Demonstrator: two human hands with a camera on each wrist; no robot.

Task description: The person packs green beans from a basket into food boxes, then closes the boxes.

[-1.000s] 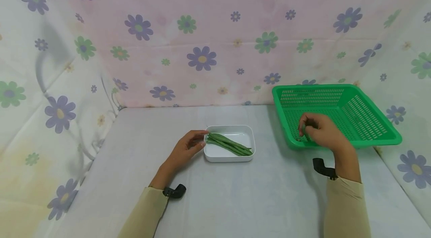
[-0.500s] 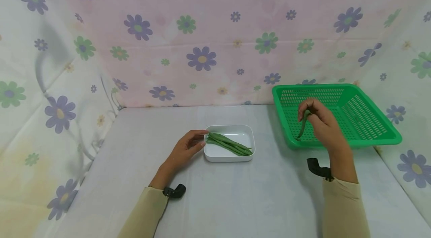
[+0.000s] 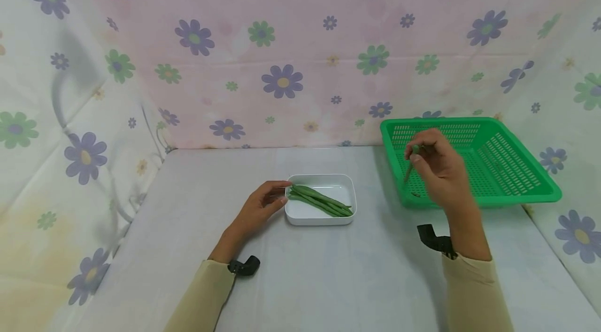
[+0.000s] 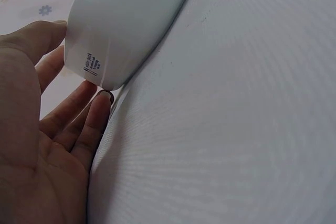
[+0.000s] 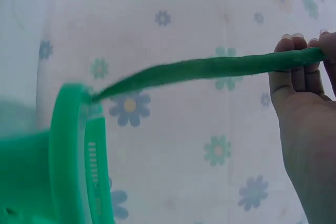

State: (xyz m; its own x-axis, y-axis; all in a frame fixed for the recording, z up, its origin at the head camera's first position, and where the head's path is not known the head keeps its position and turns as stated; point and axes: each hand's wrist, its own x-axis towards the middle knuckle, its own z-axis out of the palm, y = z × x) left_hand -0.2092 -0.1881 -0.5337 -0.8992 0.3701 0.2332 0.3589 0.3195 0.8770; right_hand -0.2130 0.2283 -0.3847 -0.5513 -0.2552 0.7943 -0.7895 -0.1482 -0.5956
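Observation:
The left hand (image 3: 257,208) rests against the left end of a white rectangular dish (image 3: 321,221), its thumb and fingers touching the outer wall and rim. Several green beans (image 3: 319,201) lie slantwise together inside that dish. In the left wrist view, fingertips meet the dish's side (image 4: 121,30) where blue print shows. Over the left part of a green plastic basket (image 3: 521,198), the right hand (image 3: 439,167) pinches one long green bean (image 5: 199,70) by its end between thumb and fingers. The bean's far tip hangs by the basket's rim (image 5: 68,145) in the right wrist view.
A small dark bit (image 3: 416,194) lies in the basket near its front left corner. White cloth covers the table (image 3: 328,280). A flowered curtain (image 3: 235,34) stands behind the table and along both sides.
The right hand has lifted the green bean up from the basket floor and moved it left toward the basket's left side. The left hand and the dish have stayed put.

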